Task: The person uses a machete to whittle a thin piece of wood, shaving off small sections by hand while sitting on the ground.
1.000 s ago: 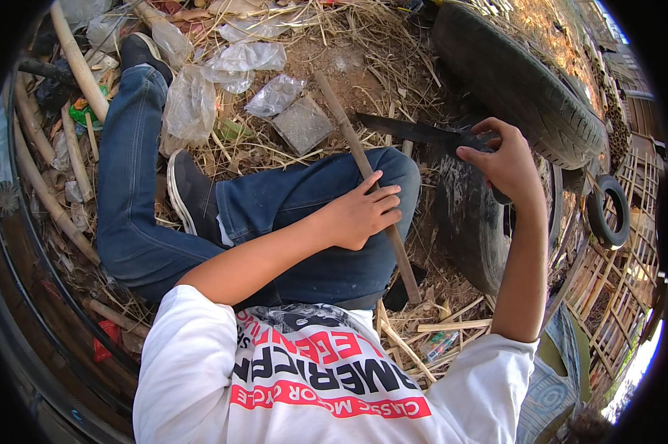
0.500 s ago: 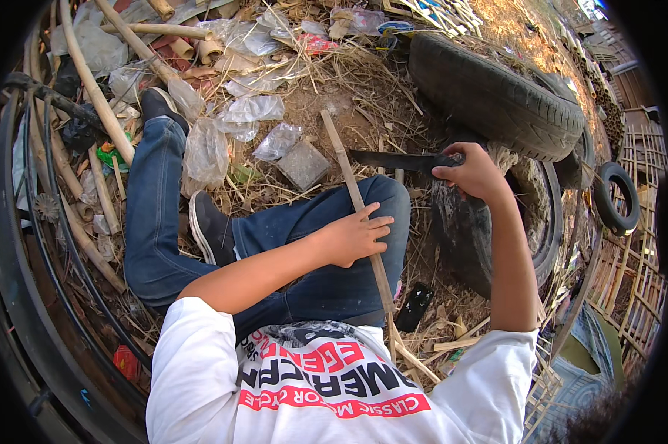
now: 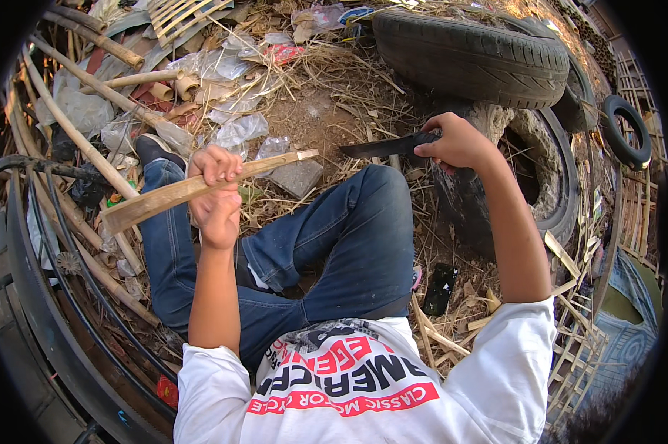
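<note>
The left hand grasps the wooden stick, its fingers curled over the far side and its thumb set against the near side. The right hand, to the right of the grey block, is clenched around the handle of the knife. The stick is held up in the air, slanting from left of the block to just over its far edge, where the pale end sits. The knife's blade lies to the right of the block, its tip pointing toward that pale end but apart from it; which edge is sharp is too small to tell.

For good control, the left grip looks best kept well back from the pale end, as here, with the stick held firmly so it cannot roll. Any stroke would be safest shallow and steady, directed away from the left fingers and from the bent knee, which rises to the right of the block.

Further out, clear plastic lies beyond the block to its left, a big tyre beyond it to its right, and a dark flat slab nearer the body, also right.
</note>
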A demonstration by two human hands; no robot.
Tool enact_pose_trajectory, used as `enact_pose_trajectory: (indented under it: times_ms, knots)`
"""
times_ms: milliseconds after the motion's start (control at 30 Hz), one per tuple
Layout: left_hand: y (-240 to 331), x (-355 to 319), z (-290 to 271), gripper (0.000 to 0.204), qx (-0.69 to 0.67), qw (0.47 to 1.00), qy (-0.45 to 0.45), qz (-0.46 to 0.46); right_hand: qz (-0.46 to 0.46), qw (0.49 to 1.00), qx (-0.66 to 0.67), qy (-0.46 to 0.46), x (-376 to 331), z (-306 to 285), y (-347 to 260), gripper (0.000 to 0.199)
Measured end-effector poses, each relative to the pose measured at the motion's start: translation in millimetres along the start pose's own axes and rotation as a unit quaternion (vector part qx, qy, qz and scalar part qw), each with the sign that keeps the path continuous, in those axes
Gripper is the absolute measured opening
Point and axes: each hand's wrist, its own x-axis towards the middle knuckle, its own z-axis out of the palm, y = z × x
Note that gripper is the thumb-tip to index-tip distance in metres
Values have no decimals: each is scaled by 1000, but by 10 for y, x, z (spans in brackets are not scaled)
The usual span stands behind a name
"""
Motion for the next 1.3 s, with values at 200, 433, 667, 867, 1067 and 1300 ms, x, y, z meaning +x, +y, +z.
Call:
enact_pose_trajectory:
  times_ms: [200,433,667,867,1067,1300]
  knots:
    - [479,143,-173,40,-43,998,47,-1,-25,999,-24,21,-63,46,10,50]
    - [677,193,-191,41,-15,999,41,-30,28,999,-16,-18,-89,77,60,52]
    - [559,283,-168,39,-6,999,15,-33,63,996,-38,-51,-87,199,189,67]
    - [522,277,-133,46,47,998,-30,-15,-93,981,-131,107,-369,421,443,57]
    - [591,189,-2,51,95,995,-23,-13,-107,949,240,175,-816,1100,-32,47]
    - [661,98,118,59,131,991,4,-24,-188,896,384,118,-503,2334,-356,38]
